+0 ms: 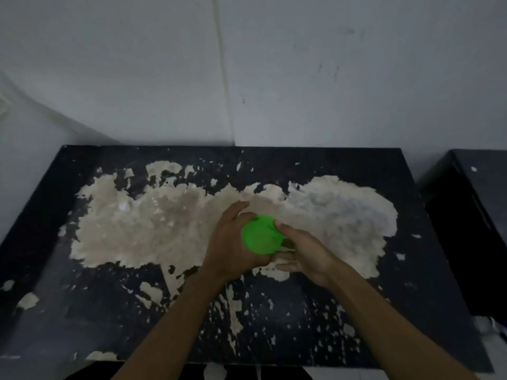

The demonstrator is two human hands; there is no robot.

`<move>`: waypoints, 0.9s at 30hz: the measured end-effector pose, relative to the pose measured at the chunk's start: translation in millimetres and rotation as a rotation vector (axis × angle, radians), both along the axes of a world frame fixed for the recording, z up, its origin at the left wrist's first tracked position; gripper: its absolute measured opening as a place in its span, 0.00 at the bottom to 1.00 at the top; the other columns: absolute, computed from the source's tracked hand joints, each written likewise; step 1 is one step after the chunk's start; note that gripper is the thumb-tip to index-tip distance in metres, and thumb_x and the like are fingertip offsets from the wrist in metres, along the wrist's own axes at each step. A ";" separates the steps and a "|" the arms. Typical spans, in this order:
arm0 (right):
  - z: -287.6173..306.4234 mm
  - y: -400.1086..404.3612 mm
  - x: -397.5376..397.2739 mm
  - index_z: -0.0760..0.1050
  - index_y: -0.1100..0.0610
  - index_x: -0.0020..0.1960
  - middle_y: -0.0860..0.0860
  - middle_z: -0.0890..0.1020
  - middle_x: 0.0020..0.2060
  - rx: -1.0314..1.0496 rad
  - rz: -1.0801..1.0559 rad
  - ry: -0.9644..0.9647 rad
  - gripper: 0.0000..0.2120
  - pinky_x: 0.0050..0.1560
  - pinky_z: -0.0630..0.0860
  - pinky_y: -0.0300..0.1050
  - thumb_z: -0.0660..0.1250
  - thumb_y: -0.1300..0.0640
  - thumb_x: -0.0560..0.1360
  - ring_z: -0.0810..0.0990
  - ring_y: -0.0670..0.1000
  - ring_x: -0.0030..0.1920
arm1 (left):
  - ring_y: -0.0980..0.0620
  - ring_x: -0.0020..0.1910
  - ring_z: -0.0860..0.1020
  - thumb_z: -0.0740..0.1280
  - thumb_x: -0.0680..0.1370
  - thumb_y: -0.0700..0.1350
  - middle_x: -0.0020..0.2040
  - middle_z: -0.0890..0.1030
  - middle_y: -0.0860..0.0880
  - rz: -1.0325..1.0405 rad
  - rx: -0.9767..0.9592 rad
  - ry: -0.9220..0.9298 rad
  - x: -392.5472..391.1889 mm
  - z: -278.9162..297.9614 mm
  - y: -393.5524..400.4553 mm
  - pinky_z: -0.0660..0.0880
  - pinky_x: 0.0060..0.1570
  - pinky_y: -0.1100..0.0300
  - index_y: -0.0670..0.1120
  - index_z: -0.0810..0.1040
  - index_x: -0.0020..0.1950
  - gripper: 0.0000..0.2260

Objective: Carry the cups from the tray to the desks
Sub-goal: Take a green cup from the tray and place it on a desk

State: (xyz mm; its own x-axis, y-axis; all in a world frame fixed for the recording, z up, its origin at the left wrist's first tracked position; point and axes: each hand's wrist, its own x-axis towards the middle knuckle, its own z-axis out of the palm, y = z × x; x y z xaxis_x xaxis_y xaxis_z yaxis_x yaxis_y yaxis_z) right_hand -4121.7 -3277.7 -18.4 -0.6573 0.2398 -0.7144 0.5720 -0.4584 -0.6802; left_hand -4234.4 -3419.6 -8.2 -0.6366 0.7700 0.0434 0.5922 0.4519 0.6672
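Scene: dark desk [384,311] w/ much of its top layer peeled to pale patches, set against a grey wall [329,78]; 2nd dark desk [477,229] seen at far right, apart from the 1st.
Cup: one green cup [262,235] held over the mid of the near desk, betw. both hands; contact w/ the desk top could not be told. Upright or inverted: not clear, view blurred.
L hand: left hand [230,242] wrapped round the cup's left side, fingers curled over it.
R hand: right hand [304,253] laid against the cup's right side, thumb on top edge, fingers nearly straight below.
Tray: not in view.
Step (judged): cup being set down on this desk, i.e. delivery phase.
Next (judged): cup to be lowered flat onto the top, both hands eased off w/o tipping; then back to tray for more cups, prob. for the right desk.
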 end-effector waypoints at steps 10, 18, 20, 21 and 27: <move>-51.6 -10.6 11.4 0.78 0.48 0.63 0.50 0.83 0.57 -0.012 -0.238 -0.081 0.19 0.49 0.81 0.47 0.66 0.41 0.76 0.82 0.50 0.52 | 0.41 0.67 0.72 0.80 0.55 0.56 0.69 0.72 0.40 -0.092 -0.065 -0.083 1.0 -70.4 12.9 0.74 0.61 0.44 0.39 0.76 0.62 0.40; -66.1 -9.4 14.0 0.81 0.49 0.60 0.49 0.85 0.52 0.006 -0.324 -0.090 0.17 0.42 0.81 0.44 0.67 0.42 0.75 0.83 0.49 0.49 | 0.41 0.67 0.71 0.84 0.54 0.52 0.69 0.72 0.40 -0.119 -0.020 -0.091 1.1 -90.6 21.2 0.72 0.64 0.48 0.39 0.76 0.63 0.41; -67.7 -9.8 15.2 0.81 0.49 0.60 0.49 0.85 0.50 0.001 -0.330 -0.086 0.17 0.43 0.81 0.44 0.67 0.42 0.76 0.83 0.49 0.48 | 0.42 0.67 0.71 0.84 0.55 0.52 0.69 0.72 0.40 -0.127 -0.011 -0.086 1.2 -92.3 22.0 0.72 0.64 0.49 0.39 0.75 0.62 0.40; -68.2 -9.9 15.8 0.81 0.49 0.60 0.49 0.85 0.51 0.000 -0.331 -0.085 0.17 0.43 0.81 0.44 0.67 0.42 0.76 0.83 0.49 0.48 | 0.42 0.67 0.71 0.84 0.55 0.52 0.69 0.72 0.40 -0.125 -0.006 -0.086 1.1 -93.1 21.9 0.72 0.64 0.49 0.39 0.75 0.62 0.40; -68.1 -9.6 16.5 0.82 0.49 0.58 0.50 0.85 0.52 0.010 -0.337 -0.078 0.16 0.41 0.82 0.44 0.68 0.43 0.75 0.83 0.50 0.51 | 0.41 0.67 0.71 0.83 0.54 0.52 0.68 0.71 0.39 -0.143 0.003 -0.090 1.1 -94.9 20.3 0.72 0.64 0.46 0.39 0.75 0.63 0.41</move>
